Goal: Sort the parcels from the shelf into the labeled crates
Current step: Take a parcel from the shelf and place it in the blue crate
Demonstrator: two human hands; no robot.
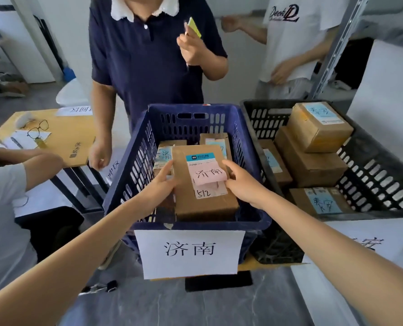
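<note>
Well, the writing first. On the wooden table (61, 137) at the left lies a white sheet whose characters I cannot read, near a pair of glasses (38, 129). The blue crate (134, 161) in the middle wears a white paper sign (190, 252) reading 济南. The parcel (205, 203) in the hands, a brown cardboard box, carries a printed label with a teal header, a pink note (207, 174) handwritten 济南, and the figures 1512 below it. In the black crate (372, 165) at the right, brown boxes bear blue labels handwritten 泰安.

Both crates stand just beside each other above a grey marbled surface (195, 302). Behind the blue crate stands a person in a navy polo (148, 55), a yellow card in one raised hand; a person in a white T-shirt (294, 31) is further right. The walls are white.

The left hand (159, 184) grips the parcel's left edge, fingers closed along its side. The right hand (240, 182) clasps the right edge, thumb beside the pink note. The parcel sits inside the blue crate's rim, over other boxes, toward the near wall.
</note>
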